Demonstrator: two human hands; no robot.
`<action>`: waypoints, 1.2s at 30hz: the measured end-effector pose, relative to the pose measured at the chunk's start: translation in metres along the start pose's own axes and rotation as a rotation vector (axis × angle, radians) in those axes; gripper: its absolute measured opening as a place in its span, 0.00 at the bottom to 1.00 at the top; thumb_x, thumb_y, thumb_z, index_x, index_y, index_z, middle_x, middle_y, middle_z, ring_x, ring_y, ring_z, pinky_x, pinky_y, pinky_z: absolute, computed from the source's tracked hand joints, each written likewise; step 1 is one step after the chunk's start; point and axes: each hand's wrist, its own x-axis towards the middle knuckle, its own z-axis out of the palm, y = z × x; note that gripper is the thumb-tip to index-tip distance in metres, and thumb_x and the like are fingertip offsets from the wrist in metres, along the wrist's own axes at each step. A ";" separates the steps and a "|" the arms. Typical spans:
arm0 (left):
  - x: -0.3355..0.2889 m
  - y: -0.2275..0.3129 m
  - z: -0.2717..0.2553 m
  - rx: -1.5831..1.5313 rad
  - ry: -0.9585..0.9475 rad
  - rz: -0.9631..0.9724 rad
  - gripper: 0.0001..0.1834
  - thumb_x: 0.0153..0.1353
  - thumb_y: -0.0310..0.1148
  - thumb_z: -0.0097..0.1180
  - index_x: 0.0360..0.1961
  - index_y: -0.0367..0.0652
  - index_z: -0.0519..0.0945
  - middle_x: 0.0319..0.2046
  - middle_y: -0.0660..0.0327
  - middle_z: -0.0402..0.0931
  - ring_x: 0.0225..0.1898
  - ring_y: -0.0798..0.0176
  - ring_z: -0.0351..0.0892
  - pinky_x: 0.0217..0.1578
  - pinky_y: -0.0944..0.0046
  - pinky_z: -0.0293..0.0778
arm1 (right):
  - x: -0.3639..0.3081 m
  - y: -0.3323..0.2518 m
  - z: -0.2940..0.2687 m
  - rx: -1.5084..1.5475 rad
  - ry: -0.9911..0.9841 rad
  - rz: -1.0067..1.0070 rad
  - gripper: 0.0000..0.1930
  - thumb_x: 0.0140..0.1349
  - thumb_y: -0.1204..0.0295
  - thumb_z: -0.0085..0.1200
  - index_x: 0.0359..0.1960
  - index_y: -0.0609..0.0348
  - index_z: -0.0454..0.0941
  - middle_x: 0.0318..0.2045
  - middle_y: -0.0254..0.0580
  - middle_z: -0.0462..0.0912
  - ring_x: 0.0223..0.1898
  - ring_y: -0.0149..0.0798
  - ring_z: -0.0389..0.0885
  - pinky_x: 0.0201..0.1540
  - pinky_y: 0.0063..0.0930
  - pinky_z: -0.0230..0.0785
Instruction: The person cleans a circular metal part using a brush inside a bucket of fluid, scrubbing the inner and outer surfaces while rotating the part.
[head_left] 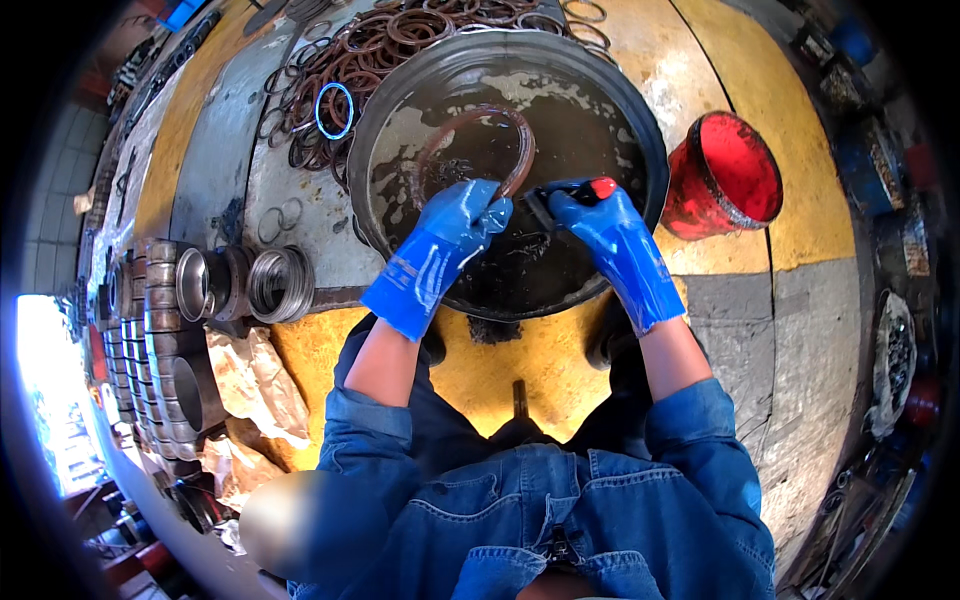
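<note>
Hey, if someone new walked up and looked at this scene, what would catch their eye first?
Most likely the two bright blue gloves at centre: the left hand holds a big brown ring over a dark basin of murky liquid, while the right hand holds a small black tool with a red tip. Next, the red bucket to the right, and the heap of rings at the upper left.

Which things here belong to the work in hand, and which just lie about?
In use:
left hand holding the brown rubber ring
right hand gripping a red-tipped brush
round dark metal basin

Lying about:
red plastic bucket
blue ring
steel cylindrical sleeves
crumpled brown paper
</note>
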 end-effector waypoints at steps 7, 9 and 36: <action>0.006 0.018 0.002 0.740 0.052 0.126 0.11 0.64 0.45 0.58 0.34 0.50 0.85 0.29 0.52 0.85 0.33 0.45 0.85 0.36 0.44 0.79 | 0.005 0.002 -0.012 -0.102 0.229 -0.092 0.13 0.61 0.66 0.61 0.44 0.58 0.88 0.36 0.46 0.90 0.38 0.36 0.88 0.46 0.30 0.77; 0.011 0.020 0.013 0.769 0.060 0.162 0.11 0.63 0.44 0.59 0.34 0.51 0.85 0.29 0.54 0.85 0.31 0.46 0.86 0.35 0.45 0.80 | 0.015 0.031 -0.018 -0.040 0.300 -0.122 0.13 0.61 0.68 0.62 0.45 0.59 0.87 0.37 0.43 0.90 0.38 0.34 0.87 0.48 0.29 0.78; -0.034 0.077 0.031 0.932 -0.580 0.111 0.10 0.62 0.43 0.60 0.36 0.51 0.86 0.28 0.56 0.85 0.31 0.50 0.87 0.33 0.49 0.81 | 0.036 0.027 -0.008 0.105 0.404 -0.610 0.12 0.61 0.79 0.64 0.46 0.59 0.87 0.43 0.41 0.89 0.45 0.33 0.87 0.51 0.27 0.78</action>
